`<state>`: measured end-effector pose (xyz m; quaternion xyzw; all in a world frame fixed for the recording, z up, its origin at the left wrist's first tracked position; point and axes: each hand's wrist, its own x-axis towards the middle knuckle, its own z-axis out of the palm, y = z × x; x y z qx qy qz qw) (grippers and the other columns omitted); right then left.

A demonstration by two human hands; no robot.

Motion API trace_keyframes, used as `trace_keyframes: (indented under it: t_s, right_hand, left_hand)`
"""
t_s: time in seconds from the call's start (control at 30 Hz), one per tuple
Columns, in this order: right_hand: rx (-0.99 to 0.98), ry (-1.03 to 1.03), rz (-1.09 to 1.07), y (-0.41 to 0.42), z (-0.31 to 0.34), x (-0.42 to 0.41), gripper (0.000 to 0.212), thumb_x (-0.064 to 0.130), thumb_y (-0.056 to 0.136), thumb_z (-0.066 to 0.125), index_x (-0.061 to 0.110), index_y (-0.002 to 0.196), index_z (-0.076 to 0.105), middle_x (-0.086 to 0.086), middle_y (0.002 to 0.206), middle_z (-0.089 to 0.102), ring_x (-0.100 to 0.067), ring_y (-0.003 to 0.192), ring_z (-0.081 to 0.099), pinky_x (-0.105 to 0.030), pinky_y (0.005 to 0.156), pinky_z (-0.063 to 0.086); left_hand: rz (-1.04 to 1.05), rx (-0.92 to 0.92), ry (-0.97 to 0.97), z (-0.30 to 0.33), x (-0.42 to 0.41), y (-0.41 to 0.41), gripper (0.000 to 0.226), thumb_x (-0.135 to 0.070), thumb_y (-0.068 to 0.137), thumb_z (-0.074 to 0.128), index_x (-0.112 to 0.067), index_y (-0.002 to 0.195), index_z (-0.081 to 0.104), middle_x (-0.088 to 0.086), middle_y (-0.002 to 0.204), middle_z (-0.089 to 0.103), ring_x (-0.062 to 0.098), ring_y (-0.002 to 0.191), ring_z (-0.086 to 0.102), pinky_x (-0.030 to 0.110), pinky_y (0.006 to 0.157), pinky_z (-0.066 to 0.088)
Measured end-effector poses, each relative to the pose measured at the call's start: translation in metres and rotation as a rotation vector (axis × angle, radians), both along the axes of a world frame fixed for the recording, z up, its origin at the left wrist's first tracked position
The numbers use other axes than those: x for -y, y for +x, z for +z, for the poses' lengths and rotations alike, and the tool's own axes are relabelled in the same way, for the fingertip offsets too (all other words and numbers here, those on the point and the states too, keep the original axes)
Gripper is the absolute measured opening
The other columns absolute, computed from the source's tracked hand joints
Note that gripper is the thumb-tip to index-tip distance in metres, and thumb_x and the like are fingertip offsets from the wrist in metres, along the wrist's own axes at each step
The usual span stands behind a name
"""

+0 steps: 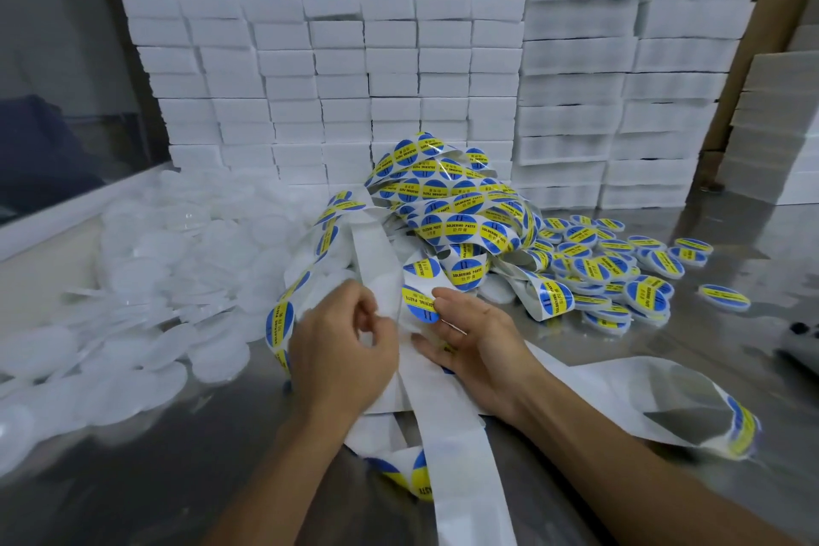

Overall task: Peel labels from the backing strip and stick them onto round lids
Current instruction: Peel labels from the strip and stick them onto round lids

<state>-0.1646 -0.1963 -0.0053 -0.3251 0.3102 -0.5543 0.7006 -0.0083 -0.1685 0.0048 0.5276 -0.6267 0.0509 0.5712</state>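
The left hand (343, 350) is pinching the white backing strip (376, 253) in a curled grip; the right hand (474, 337) is holding a blue-yellow label (420, 305) at its fingertips, above the desk (731, 350). Bare lids (146, 279) are lying left, labelled lids (620, 266) right.

Bright, cool, even light from overhead. The steel desk (731, 350) shows soft glare. Edges bend and blur from the wide lens.
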Motion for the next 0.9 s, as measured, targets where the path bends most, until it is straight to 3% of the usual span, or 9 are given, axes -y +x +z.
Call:
trace_keyframes:
  t_s: [0.07,0.17,0.27,0.33,0.4,0.5,0.6,0.77,0.9]
  right_hand:
    - [-0.028,-0.02,0.016,0.0,-0.002,0.001,0.024,0.003,0.088,0.066,0.004,0.112,0.069,-0.008,0.092,0.076,-0.015,0.077,0.073,-0.044,0.085,0.059]
    - [-0.058,-0.03,0.013,-0.001,-0.004,0.002,0.021,0.003,0.088,0.065,0.004,0.108,0.071,-0.012,0.104,0.075,-0.019,0.092,0.074,-0.041,0.086,0.059]
    - [-0.041,-0.018,-0.011,-0.001,-0.005,0.003,0.018,-0.001,0.09,0.063,0.004,0.106,0.07,-0.011,0.097,0.076,-0.019,0.087,0.074,-0.04,0.082,0.059]
    - [-0.041,-0.022,-0.016,-0.001,-0.005,0.003,0.021,-0.002,0.091,0.062,0.004,0.11,0.069,-0.009,0.09,0.076,-0.016,0.079,0.073,-0.038,0.079,0.06]
    - [-0.055,-0.025,-0.009,-0.002,-0.005,0.004,0.022,-0.002,0.091,0.062,0.004,0.111,0.069,-0.009,0.095,0.076,-0.016,0.083,0.074,-0.036,0.078,0.06]
    - [-0.058,-0.023,-0.004,-0.001,-0.005,0.004,0.02,-0.002,0.091,0.062,0.005,0.107,0.07,-0.013,0.105,0.075,-0.02,0.093,0.074,-0.035,0.078,0.061]
    - [-0.042,-0.02,-0.001,-0.002,-0.006,0.004,0.02,-0.002,0.092,0.06,0.006,0.108,0.069,-0.011,0.107,0.075,-0.019,0.092,0.074,-0.035,0.076,0.061]
    - [-0.02,-0.003,0.0,-0.001,-0.005,0.006,0.021,0.007,0.094,0.061,0.006,0.115,0.063,-0.012,0.107,0.075,-0.019,0.092,0.074,-0.038,0.078,0.058]
    - [-0.027,-0.011,-0.005,-0.001,-0.006,0.006,0.021,0.007,0.094,0.061,0.005,0.115,0.062,-0.014,0.111,0.074,-0.02,0.092,0.074,-0.038,0.079,0.059]
  left_hand:
    - [0.151,-0.004,-0.098,0.009,0.0,0.016,0.005,-0.01,0.068,0.055,-0.014,0.069,0.056,-0.004,0.055,0.052,0.028,0.05,0.052,0.035,0.06,0.044]
    - [0.361,-0.018,-0.099,0.014,0.005,0.045,0.013,-0.008,0.072,0.052,-0.009,0.079,0.062,0.002,0.067,0.059,0.032,0.067,0.059,0.042,0.077,0.038]
    - [0.61,0.016,0.23,0.007,0.011,0.071,0.027,-0.015,0.077,0.058,-0.013,0.104,0.063,0.013,0.109,0.059,0.034,0.107,0.05,0.048,0.094,0.029]
    - [0.713,0.012,0.527,0.0,0.014,0.083,0.047,-0.026,0.077,0.065,-0.016,0.122,0.055,0.016,0.135,0.041,0.032,0.129,0.03,0.052,0.103,0.022]
    - [0.743,0.016,0.716,-0.005,0.014,0.09,0.062,-0.037,0.076,0.066,-0.016,0.131,0.046,0.015,0.147,0.025,0.031,0.138,0.015,0.057,0.108,0.017]
    - [0.722,0.003,0.761,-0.011,0.017,0.094,0.068,-0.039,0.078,0.067,-0.013,0.135,0.041,0.013,0.15,0.019,0.036,0.135,0.026,0.056,0.11,0.018]
    - [0.697,-0.002,0.669,-0.013,0.02,0.096,0.059,-0.032,0.079,0.069,-0.008,0.129,0.047,0.019,0.139,0.034,0.041,0.121,0.043,0.051,0.104,0.026]
    - [0.637,-0.06,0.511,-0.014,0.023,0.099,0.037,-0.025,0.09,0.063,-0.005,0.12,0.057,0.022,0.126,0.048,0.046,0.107,0.052,0.051,0.092,0.04]
    - [0.652,-0.06,0.445,-0.016,0.025,0.098,0.021,-0.02,0.094,0.059,-0.007,0.108,0.068,0.017,0.121,0.052,0.043,0.104,0.051,0.05,0.088,0.039]
